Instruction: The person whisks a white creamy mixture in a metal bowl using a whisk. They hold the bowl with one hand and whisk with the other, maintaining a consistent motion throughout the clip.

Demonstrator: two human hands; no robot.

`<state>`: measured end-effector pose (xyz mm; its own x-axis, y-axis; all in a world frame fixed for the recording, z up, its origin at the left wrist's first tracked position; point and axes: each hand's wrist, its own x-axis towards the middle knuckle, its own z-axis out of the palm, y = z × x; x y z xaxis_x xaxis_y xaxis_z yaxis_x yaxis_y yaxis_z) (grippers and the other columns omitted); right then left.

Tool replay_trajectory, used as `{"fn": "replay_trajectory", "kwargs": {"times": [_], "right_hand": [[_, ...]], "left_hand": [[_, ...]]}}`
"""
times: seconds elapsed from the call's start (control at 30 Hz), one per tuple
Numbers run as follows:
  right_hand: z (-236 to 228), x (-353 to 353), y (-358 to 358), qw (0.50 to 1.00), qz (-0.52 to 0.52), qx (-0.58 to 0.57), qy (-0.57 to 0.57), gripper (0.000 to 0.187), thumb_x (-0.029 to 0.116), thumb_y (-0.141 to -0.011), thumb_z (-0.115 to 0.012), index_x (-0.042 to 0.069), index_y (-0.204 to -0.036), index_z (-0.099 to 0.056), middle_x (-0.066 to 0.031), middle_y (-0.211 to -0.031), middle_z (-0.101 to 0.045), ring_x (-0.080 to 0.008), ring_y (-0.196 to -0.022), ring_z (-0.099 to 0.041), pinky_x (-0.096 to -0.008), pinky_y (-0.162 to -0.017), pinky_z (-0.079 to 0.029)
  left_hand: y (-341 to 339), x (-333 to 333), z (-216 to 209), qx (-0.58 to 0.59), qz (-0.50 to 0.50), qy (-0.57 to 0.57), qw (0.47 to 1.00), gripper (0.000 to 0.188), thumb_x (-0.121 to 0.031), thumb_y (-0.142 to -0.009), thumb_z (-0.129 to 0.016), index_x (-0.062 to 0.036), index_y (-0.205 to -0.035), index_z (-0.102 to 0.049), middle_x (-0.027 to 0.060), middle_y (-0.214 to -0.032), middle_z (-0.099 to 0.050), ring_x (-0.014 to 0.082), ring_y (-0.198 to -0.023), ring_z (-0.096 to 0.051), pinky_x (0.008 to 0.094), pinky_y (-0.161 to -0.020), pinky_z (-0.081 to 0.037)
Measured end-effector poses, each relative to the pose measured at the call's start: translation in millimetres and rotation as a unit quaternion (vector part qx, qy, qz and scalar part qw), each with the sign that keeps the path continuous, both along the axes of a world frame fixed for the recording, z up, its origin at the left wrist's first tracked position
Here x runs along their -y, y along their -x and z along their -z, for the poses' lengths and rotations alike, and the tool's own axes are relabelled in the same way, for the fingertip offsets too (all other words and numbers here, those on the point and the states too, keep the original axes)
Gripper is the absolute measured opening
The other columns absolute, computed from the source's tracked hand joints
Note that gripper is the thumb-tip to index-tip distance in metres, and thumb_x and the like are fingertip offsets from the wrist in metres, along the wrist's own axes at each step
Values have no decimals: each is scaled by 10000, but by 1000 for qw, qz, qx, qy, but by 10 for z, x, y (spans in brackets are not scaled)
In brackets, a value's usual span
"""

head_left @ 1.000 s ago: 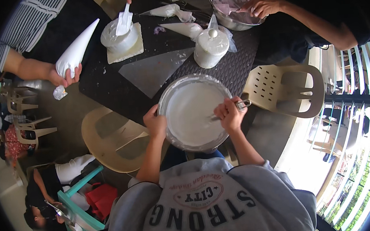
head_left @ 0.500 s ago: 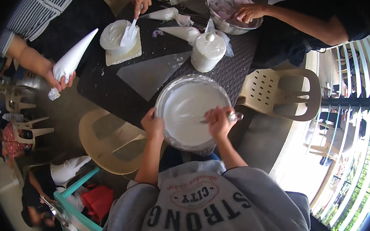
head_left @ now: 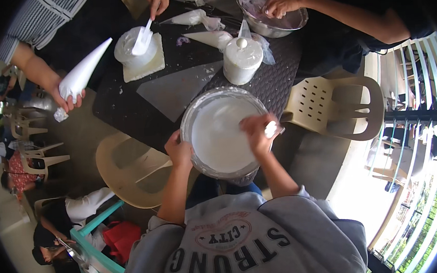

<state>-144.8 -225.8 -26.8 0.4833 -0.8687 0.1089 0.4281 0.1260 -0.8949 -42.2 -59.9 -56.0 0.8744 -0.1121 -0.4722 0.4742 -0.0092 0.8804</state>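
Note:
A round metal mixing bowl (head_left: 194,161) of smooth white cream (head_left: 218,136) sits at the near end of the dark table, in front of my body. My left hand (head_left: 179,150) is closed on the bowl's left rim. Over the right side of the bowl, my right hand (head_left: 257,133) is wrapped round a utensil with a shiny metal handle (head_left: 271,129). The hand is smeared by motion, and the utensil's working end cannot be made out. A white lidded canister (head_left: 242,65) with a round knob stands just beyond the bowl.
Across the dark table (head_left: 194,94), a person holds a filled piping bag (head_left: 84,72) and a white spatula (head_left: 142,40) at a cream-covered container (head_left: 128,51). Another person's hand is in a metal bowl (head_left: 276,28). Beige chairs (head_left: 311,108) flank the table; several piping bags (head_left: 211,38) lie on it.
My right hand has swung slightly up with the utensil, its handle now angled differently. The left hand keeps its hold on the rim. The other person's spatula has tilted, and the view has shifted slightly.

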Motion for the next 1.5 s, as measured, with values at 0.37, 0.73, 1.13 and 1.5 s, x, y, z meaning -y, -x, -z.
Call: {"fn": "replay_trajectory", "kwargs": {"times": [0.37, 0.73, 1.13, 1.5], "right_hand": [[-92, -94, 166, 991, -40, -106, 76, 208, -74, -769, -501, 31, -609, -419, -23, -489, -444, -74, -422, -416, -249, -379, -352], [-258, 266, -193, 997, 71, -2, 14, 232, -30, -774, -487, 45, -562, -430, -49, -500, -493, -82, -430, -439, -218, -383, -339], [-305, -561, -126, 994, -78, 0, -74, 221, -63, -789, -461, 62, -627, -377, -50, -445, -395, -112, -361, -364, -261, -366, -314], [-220, -152, 119, 996, 69, -40, -32, 236, -24, -802, -468, 63, -617, -349, -56, -470, -434, -108, -388, -413, -254, -355, -337]], "left_hand": [[-33, -195, -118, -11, -22, -21, 999, 444, 151, -555, -405, 65, -950, -588, 78, -730, -576, 102, -445, -446, 231, -360, -280], [-97, -202, -22, 8, -3, -23, 1000, 412, 144, -552, -426, 60, -921, -590, 71, -673, -552, 106, -443, -450, 231, -352, -280], [-187, -286, -81, 16, -8, -49, 999, 417, 152, -538, -409, 43, -902, -581, 63, -649, -531, 103, -400, -418, 232, -337, -263], [-125, -426, -75, 23, -5, -15, 1000, 405, 149, -539, -412, 45, -894, -576, 64, -657, -532, 97, -410, -414, 223, -346, -278]]}}
